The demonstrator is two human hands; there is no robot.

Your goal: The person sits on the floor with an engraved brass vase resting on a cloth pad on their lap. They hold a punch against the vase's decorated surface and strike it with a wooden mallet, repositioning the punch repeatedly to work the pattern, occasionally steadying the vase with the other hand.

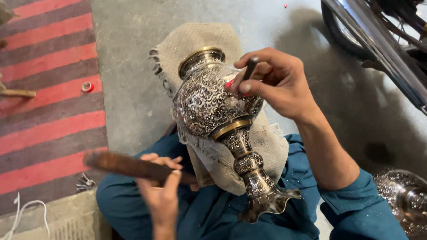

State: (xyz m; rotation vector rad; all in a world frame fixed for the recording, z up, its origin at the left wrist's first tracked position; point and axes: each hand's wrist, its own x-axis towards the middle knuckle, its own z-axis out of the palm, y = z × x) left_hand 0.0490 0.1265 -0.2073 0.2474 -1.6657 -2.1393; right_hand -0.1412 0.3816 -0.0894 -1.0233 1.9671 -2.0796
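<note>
Leftward, striped red mat [37, 109] on concrete floor [131, 36]. Left hand [161, 186] closed round wooden mallet handle [128, 166], raised beside lap. Engraved metal vase [223, 119] lies on cloth pad [190, 43] across lap, neck away. Right hand [275, 82] pinches thin chisel [249, 69] against vase belly. Best: keep chisel steady, taps light, vase bedded firmly.

place: floor workshop | signs: engraved brass vase [212, 103], concrete floor [132, 51], motorcycle [389, 33]
</note>
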